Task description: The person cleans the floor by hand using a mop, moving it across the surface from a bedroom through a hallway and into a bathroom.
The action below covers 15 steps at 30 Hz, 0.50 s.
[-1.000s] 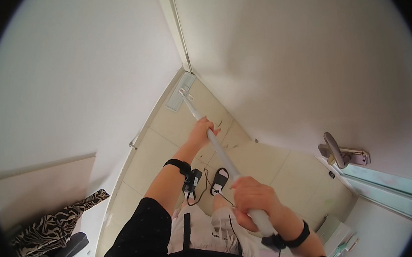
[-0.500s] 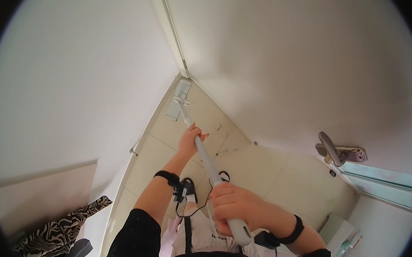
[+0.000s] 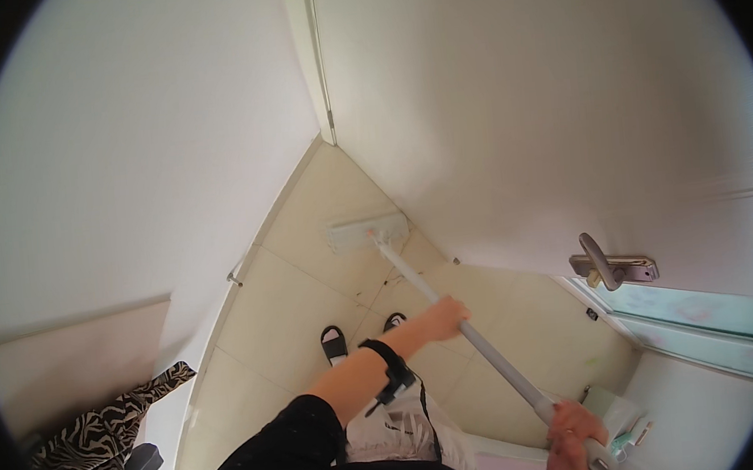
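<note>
A flat mop (image 3: 505, 369) with a long pale grey handle slants across the view from the lower right toward the floor ahead. My left hand (image 3: 446, 317) is closed around the middle of the handle, its arm reaching across my body. Close to the handle's top end, my right hand (image 3: 577, 437) grips it at the lower right. The mop's rectangular head (image 3: 354, 233) lies on the beige tiled floor (image 3: 286, 274), one end near the bottom edge of the white door (image 3: 492, 117). Dark specks (image 3: 388, 281) show on the tiles beside the handle.
A white wall (image 3: 145, 148) rises at left, with a small metal doorstop (image 3: 234, 279) near its base. The door has a metal lever handle (image 3: 607, 261). Zebra-patterned cloth (image 3: 108, 437) lies at lower left. My feet in dark slippers (image 3: 334, 344) stand behind the mop head.
The mop head has come back from the corner toward me and turned crosswise. Both hands have swung right and nearer with the handle, my right hand farthest.
</note>
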### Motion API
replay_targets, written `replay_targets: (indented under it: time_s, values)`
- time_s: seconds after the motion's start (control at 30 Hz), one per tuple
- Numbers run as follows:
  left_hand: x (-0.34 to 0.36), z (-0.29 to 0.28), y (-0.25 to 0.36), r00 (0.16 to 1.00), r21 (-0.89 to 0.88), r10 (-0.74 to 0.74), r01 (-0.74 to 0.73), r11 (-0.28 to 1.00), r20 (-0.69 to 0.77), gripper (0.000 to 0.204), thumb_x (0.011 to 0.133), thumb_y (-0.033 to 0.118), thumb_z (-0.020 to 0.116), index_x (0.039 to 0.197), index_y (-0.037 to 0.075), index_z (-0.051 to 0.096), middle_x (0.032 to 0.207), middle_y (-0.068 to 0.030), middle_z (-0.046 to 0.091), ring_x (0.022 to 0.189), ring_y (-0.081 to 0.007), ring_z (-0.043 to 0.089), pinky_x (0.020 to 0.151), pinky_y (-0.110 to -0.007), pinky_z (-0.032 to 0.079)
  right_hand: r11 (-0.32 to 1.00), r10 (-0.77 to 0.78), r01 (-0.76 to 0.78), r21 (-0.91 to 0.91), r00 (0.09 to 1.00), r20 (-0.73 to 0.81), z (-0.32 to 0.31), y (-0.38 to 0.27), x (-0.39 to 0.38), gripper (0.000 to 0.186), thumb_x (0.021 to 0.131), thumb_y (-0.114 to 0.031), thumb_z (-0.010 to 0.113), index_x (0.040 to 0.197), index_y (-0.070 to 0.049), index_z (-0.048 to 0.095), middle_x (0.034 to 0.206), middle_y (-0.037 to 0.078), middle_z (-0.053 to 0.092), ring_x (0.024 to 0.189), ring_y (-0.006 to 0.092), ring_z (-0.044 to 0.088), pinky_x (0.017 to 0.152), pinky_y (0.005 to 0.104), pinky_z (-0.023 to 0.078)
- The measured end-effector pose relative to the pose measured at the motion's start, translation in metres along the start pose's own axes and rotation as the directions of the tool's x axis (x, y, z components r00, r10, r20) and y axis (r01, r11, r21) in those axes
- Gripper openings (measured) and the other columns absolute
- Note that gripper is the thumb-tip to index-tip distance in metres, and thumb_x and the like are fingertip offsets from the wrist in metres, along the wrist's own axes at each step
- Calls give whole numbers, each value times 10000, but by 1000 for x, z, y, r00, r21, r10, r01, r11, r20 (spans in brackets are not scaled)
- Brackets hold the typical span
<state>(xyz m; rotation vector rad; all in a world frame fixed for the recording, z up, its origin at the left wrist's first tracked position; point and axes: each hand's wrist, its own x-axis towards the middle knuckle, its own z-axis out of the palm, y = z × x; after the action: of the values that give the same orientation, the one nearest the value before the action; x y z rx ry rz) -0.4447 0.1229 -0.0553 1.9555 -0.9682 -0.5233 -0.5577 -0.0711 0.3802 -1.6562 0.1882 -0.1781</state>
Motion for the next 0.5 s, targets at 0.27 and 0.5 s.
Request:
replay_targets:
  time_s: [0.27, 0.5]
  values:
    - [-12, 5, 102, 952, -61, -246, 261, 964, 180, 79, 907, 169, 799, 940, 97, 806, 1037, -179, 783, 1104, -444, 757, 951, -583, 645, 987, -108, 124, 104, 983, -152, 0, -40, -17, 267, 992, -166, 767, 860, -130, 539, 752, 63, 527, 808, 256, 547, 1115, 598, 492]
    - [-99, -82, -34, 943, 95, -244, 271, 958, -227, 150, 890, 199, 872, 1004, 143, 794, 1169, -91, 776, 1253, -379, 720, 957, -518, 650, 986, -123, 139, -88, 978, 170, 33, 49, -52, 92, 940, -50, 693, 915, -96, 617, 875, 90, 717, 820, 267, 701, 1024, 550, 593]
